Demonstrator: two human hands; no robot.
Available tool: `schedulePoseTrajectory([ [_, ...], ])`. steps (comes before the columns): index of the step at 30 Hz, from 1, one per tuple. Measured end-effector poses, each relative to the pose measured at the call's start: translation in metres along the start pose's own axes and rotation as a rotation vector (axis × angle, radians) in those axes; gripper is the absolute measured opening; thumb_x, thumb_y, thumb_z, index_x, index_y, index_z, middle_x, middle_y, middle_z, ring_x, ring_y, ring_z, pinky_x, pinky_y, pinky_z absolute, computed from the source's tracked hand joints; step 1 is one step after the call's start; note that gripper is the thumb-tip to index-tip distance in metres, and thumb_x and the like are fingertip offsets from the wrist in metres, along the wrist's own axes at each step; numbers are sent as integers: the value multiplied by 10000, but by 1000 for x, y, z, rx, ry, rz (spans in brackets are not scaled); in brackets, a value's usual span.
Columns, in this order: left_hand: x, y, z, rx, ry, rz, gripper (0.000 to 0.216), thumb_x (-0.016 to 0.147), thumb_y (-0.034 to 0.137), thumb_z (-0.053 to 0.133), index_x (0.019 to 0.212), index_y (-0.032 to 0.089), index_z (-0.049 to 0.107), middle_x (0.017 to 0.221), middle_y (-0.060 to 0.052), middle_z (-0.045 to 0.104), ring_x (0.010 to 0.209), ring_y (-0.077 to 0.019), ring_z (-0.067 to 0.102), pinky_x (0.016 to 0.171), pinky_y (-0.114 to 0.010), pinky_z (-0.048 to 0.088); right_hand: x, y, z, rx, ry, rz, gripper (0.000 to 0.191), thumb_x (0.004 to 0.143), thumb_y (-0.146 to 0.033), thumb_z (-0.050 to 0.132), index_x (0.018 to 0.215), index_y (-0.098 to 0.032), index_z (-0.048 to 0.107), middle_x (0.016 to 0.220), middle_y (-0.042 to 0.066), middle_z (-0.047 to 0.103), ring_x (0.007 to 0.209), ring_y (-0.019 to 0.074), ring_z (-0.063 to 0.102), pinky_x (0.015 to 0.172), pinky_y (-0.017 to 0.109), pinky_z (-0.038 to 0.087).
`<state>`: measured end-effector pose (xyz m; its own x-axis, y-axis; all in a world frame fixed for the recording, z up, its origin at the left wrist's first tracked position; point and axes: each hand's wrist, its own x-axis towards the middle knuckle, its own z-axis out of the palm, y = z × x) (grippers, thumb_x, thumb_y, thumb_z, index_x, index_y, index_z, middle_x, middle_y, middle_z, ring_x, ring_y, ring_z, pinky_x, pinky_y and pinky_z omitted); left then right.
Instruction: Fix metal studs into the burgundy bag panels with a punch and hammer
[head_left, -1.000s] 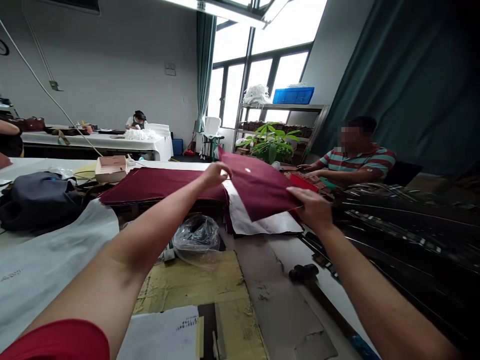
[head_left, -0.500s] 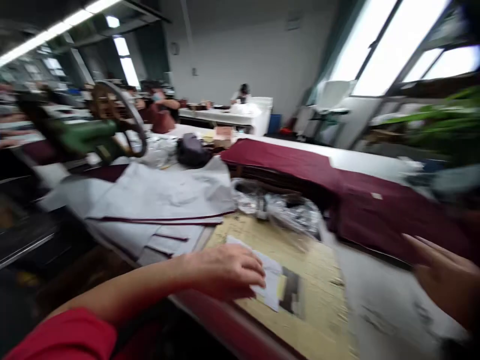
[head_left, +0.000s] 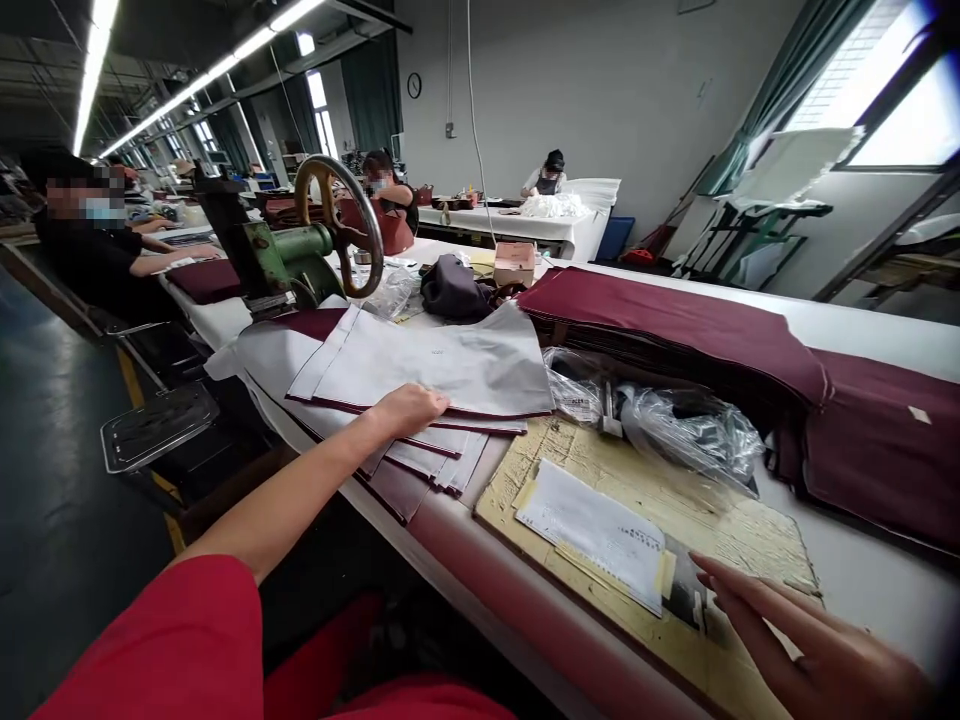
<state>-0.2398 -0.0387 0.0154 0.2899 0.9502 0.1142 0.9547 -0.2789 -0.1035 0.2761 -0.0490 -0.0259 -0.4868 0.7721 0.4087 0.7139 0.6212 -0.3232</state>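
My left hand (head_left: 411,408) is closed at the front edge of the top panel (head_left: 442,355) in a stack of pieces with pale grey backing and dark red edges. Its fingertips are partly hidden against that edge. My right hand (head_left: 817,630) hovers over the right end of the yellowish board (head_left: 570,440), fingers stretched out and holding nothing visible. Close to its fingertips lies a white paper template (head_left: 600,525) with printed writing and yellow tape. A dark strip (head_left: 681,585) sits beside the paper.
Behind the board are clear plastic bags (head_left: 690,430) and a small metal block (head_left: 611,412). Stacked dark red sheets (head_left: 675,310) fill the right. A green hand press (head_left: 300,245) with a wheel stands left. A stool (head_left: 161,425) and several people are further off.
My left hand has moved from the paper on the board leftward to the grey-backed stack. My right hand has come down and in over the board's right end. The view has shifted.
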Motion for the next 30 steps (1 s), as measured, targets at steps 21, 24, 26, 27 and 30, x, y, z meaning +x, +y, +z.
schedulePoseTrajectory([
  [21,-33,31,-8,-436,141,-29,489,839,412,770,1256,176,668,1341,-128,654,1259,-297,583,1097,-449,467,93,-102,35,929,-278,491,731,943,-694,545,1418,-140,590,1147,169,741,930,280,734,775,400,622],
  [24,-37,16,9,-479,182,2,275,919,434,668,1069,211,723,1196,-79,709,1160,-252,611,1087,-432,465,49,-130,34,822,-221,254,731,963,-712,490,1462,-182,555,1220,150,715,1006,295,717,833,439,612],
  [26,-47,18,15,-495,233,31,264,918,456,665,1039,228,720,1168,-73,709,1143,-259,602,1115,-479,425,22,-145,33,604,-148,102,659,951,-626,598,1467,-219,551,1222,131,715,1054,312,696,877,467,594],
  [27,-51,20,16,-498,237,64,271,894,465,696,1046,241,719,1154,-67,711,1133,-265,602,1114,-497,418,11,-152,34,497,-99,50,580,971,-540,617,1460,-233,553,1195,120,725,1051,307,693,886,469,587],
  [30,-60,29,16,-513,192,198,136,868,397,723,929,275,727,1068,-37,721,1070,-257,625,1051,-483,463,-11,-162,38,321,-10,-85,478,1024,-405,577,1470,-243,519,1152,108,734,1043,286,689,945,495,565],
])
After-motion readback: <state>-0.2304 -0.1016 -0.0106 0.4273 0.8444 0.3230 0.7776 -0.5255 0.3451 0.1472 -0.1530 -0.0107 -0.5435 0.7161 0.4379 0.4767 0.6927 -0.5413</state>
